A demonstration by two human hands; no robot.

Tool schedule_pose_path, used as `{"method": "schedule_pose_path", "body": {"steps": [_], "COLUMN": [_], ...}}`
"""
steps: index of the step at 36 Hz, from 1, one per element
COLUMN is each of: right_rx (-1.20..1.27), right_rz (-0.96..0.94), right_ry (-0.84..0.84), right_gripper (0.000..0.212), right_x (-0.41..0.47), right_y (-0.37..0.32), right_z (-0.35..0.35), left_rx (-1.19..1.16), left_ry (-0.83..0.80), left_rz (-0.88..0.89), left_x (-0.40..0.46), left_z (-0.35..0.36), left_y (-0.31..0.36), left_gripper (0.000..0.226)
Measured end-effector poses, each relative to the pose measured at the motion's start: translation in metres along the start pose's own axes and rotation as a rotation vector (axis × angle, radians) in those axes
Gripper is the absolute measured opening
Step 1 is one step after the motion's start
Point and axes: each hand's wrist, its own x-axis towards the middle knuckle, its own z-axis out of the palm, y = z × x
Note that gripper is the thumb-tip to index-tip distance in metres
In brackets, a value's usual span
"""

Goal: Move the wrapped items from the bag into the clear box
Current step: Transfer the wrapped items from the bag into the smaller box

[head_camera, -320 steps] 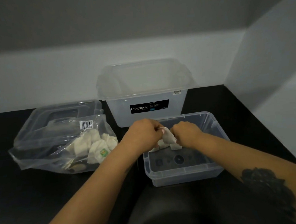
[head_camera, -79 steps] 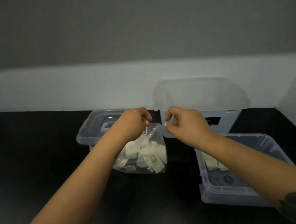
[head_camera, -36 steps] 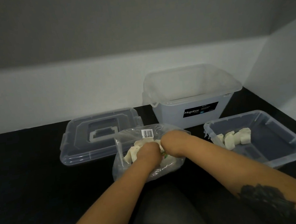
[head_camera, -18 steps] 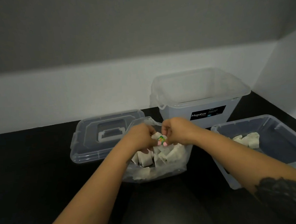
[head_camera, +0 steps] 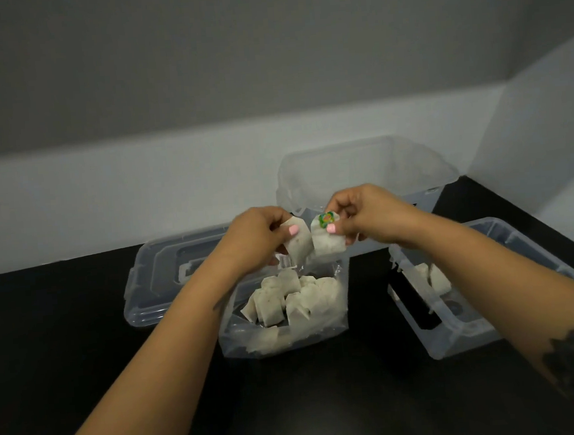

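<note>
Nearest the camera, two bare forearms reach forward over a flat black tabletop (head_camera: 66, 334), the right one bearing a dark tattoo. Between them stands a clear, crinkled plastic bag (head_camera: 333, 322), its mouth open upward and its lower half filled with a heap of wrapped items (head_camera: 284, 300), pale, soft-looking, folded into rough wedges and squares. Just above the bag's mouth, the left hand (head_camera: 256, 234) pinches one white wrapped piece (head_camera: 299, 243) between thumb and curled fingers, while the right hand (head_camera: 370, 215) pinches a second wrapped piece (head_camera: 326, 243) that carries a small round green and orange sticker near its top; the two pieces hang side by side, almost touching. To the right of the bag sits the clear box (head_camera: 457, 338), low and rectangular with a rolled rim, holding a few pale wrapped pieces at its far-left end. Behind the left wrist lies a translucent lid (head_camera: 154, 287), flat, with a recessed handle. Farther back, behind both hands, stands a taller frosted plastic tub (head_camera: 377, 163) against the pale wall.
</note>
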Motion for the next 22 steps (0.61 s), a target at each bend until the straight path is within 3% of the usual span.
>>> {"method": "schedule_pose_path", "body": {"steps": [4, 10, 22], "right_rx": [0.006, -0.106, -0.249], "right_rz": [-0.003, 0.032, 0.168], "right_ry": [0.041, 0.108, -0.076], "right_gripper": [0.009, 0.019, 0.013], "right_x": [-0.017, -0.034, -0.052], "right_y": [0.0, 0.022, 0.118], "right_z": [-0.032, -0.09, -0.13], "left_rx": [-0.006, 0.013, 0.012], "left_ry": [0.044, 0.071, 0.076], "left_rz": [0.057, 0.126, 0.101], "left_x": [0.004, 0.014, 0.041], "left_z": [0.01, 0.035, 0.118], "left_y": [0.017, 0.046, 0.091], "left_gripper": [0.003, 0.005, 0.006]}}
